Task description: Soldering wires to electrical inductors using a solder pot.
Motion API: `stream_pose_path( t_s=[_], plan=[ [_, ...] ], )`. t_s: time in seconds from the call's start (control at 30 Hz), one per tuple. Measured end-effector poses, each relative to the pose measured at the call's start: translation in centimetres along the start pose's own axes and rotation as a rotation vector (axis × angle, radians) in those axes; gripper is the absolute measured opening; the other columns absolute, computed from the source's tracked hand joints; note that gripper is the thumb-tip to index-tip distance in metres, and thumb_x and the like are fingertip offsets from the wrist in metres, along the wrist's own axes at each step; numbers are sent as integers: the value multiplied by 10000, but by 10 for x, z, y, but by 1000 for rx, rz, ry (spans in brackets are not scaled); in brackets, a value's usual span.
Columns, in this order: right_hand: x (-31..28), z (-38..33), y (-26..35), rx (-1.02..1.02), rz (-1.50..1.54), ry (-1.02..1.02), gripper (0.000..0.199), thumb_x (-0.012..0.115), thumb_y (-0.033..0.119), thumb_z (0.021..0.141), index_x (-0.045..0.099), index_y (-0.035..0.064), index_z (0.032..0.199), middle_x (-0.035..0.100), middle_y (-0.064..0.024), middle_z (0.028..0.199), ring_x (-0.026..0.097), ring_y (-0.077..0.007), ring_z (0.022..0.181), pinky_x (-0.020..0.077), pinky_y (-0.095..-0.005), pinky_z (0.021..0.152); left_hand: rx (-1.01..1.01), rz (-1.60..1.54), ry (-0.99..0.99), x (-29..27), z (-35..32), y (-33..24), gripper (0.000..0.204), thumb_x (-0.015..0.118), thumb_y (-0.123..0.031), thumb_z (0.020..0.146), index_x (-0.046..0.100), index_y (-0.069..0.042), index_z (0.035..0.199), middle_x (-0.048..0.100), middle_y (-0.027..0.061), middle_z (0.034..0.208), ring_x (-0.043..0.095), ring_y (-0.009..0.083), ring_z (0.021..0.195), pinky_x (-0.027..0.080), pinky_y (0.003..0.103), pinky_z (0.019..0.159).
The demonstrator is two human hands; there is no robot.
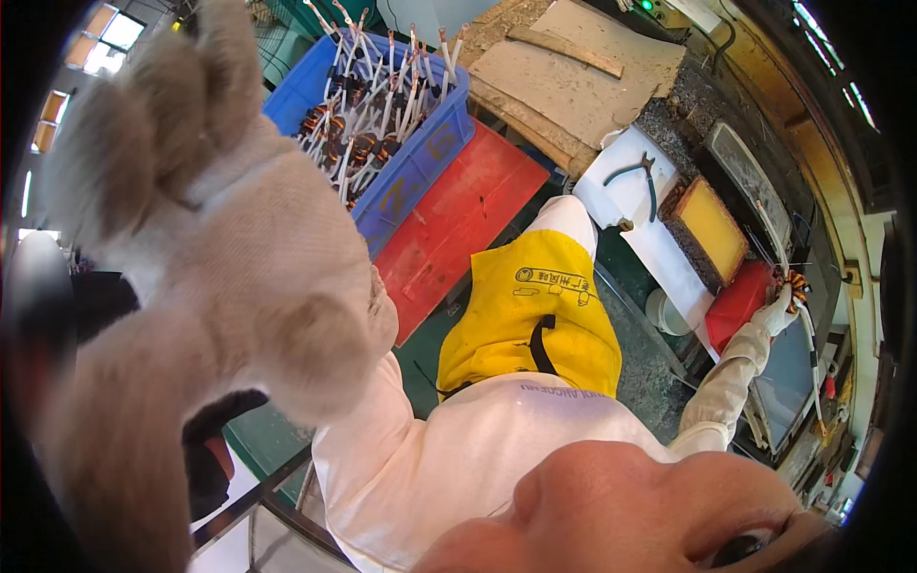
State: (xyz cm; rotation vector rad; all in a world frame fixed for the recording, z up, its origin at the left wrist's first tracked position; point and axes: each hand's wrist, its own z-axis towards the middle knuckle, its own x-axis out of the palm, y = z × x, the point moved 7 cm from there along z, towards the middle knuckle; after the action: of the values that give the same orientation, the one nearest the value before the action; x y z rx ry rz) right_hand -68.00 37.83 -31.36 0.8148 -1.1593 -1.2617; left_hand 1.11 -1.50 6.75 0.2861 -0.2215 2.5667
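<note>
Right hand (776, 316): grip closed on an orange-and-black coil (799, 282), which lies at its far end, white leads (813, 346) running fore and aft, beside a red container (735, 304). Left hand (258, 239): loosely half-curled, nothing seen in it, well apart from the coil.

Bright window panes (117, 31) glow past the fingers of the raised left hand (253, 253), with a red bench (468, 215) standing just to its right. Narrow strips of light (863, 105) shine far beyond the right hand (778, 315), which is beside a grimy workbench (661, 122), while greyish floor (651, 368) shows between the two hands.
</note>
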Motion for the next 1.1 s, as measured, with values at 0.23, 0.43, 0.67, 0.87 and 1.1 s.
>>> stream_pose_path(
  t_s=[0.23, 0.43, 0.67, 0.87, 1.1],
  plan=[
    [9, -18, 9, 17, 2, -35, 453, 836, 126, 867, 625, 50, 1261, 711, -115, 1135, 709, -202, 868, 612, -292, 685, -92, -122, -160, -9, 1, -7, 448, 512, -335, 1096, 475, -392, 1539, 440, 149, 1595, 487, 341, 1401, 218, 592, 1281],
    [5, -8, -1, 34, 29, -31, 424, 795, 78, 898, 638, 46, 1291, 725, -109, 1143, 723, -199, 886, 609, -277, 644, -80, 33, 228, -16, -9, 25, 446, 596, -68, 1005, 574, -157, 1442, 533, 235, 1499, 530, 369, 1392, 381, 603, 1190],
    [7, -10, 7, -16, 15, 5, 402, 794, 85, 893, 645, 39, 1264, 731, -118, 1109, 721, -206, 806, 603, -275, 640, -69, -159, -70, -10, 1, -9, 445, 539, -302, 1074, 524, -463, 1488, 422, 190, 1613, 422, 416, 1470, 195, 661, 1262],
    [8, -13, 7, -7, 37, -21, 412, 807, 109, 886, 643, 21, 1253, 730, -116, 1092, 717, -196, 799, 600, -270, 650, -96, -384, -510, 9, -6, -2, 451, 364, -578, 1083, 480, -500, 1513, 394, 203, 1624, 382, 438, 1491, 196, 684, 1253],
    [6, -10, 1, 33, 27, -16, 397, 805, 118, 890, 653, 34, 1246, 729, -106, 1103, 711, -177, 825, 591, -259, 650, -651, 583, 325, -34, -112, 81, 421, 655, 33, 883, 638, -53, 1294, 603, 120, 1296, 563, 289, 1232, 420, 406, 1124]
  ],
)
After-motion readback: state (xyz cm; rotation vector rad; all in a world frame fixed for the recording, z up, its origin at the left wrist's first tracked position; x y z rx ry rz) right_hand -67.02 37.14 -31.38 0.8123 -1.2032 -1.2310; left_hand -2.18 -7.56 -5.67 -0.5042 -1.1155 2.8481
